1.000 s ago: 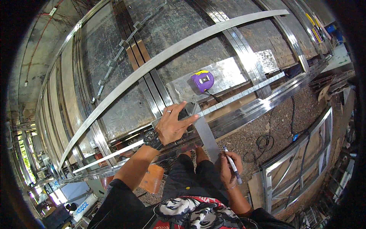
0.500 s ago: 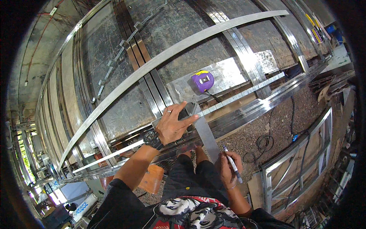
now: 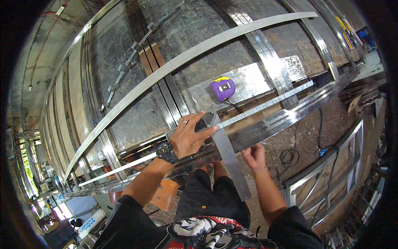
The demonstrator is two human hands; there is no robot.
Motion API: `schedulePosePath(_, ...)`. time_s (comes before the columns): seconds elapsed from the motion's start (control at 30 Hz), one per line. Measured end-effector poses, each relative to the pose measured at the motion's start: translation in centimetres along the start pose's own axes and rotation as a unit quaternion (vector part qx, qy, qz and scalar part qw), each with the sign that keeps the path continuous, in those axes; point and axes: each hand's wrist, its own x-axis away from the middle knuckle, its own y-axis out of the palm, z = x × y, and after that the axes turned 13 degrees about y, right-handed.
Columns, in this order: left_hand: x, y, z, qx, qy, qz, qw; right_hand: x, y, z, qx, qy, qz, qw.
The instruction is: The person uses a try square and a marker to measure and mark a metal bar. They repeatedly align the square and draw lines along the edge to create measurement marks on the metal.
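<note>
A steel try square has its wide flat blade (image 3: 233, 162) pointing toward me across the long metal tube (image 3: 265, 107) at the table's near edge. My left hand (image 3: 188, 136), with a watch on the wrist, holds the square's head against that tube; the thumb and forefinger are spread along it and its head is partly covered. Just right of the blade, by the near rail, my right hand (image 3: 253, 157) has its fingers curled together. The marker pen it held a moment ago is hidden by the fingers. A purple and yellow tape measure (image 3: 222, 88) sits beyond the tube.
A long flat metal bar (image 3: 178, 66) crosses the table over several steel tubes (image 3: 161, 97). Under the tape measure lies a shiny metal sheet (image 3: 248, 81). To the lower right, a welded metal frame (image 3: 327, 174) and a dark cable (image 3: 289, 157) are on the gravel.
My right hand has moved up and slightly right, from beside the blade's lower part to the near rail, and the marker pen has gone out of sight. My left hand stays put.
</note>
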Motion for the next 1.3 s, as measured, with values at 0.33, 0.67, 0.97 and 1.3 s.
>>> schedulePosePath(0.33, 0.5, 0.3, 0.3, 0.002, -0.025, 0.005, 1.0, -6.0, 3.5, 4.9, -0.052, 0.158, -0.212, 0.963)
schedulePosePath(0.67, 0.0, -0.2, 0.2, 0.005, -0.013, -0.011, 1.0, -5.8, 5.9, 4.4, 0.094, 0.09, -0.143, 0.981)
schedulePosePath(0.97, 0.1, 0.0, 0.1, 0.008, -0.017, -0.013, 1.0, -6.8, 6.0, 4.5, 0.18, 0.063, -0.065, 0.98)
schedulePosePath(1.3, 0.1, 0.0, 0.0, 0.0, -0.012, -0.016, 1.0, -6.3, 6.5, 4.7, 0.176, 0.08, -0.054, 0.98)
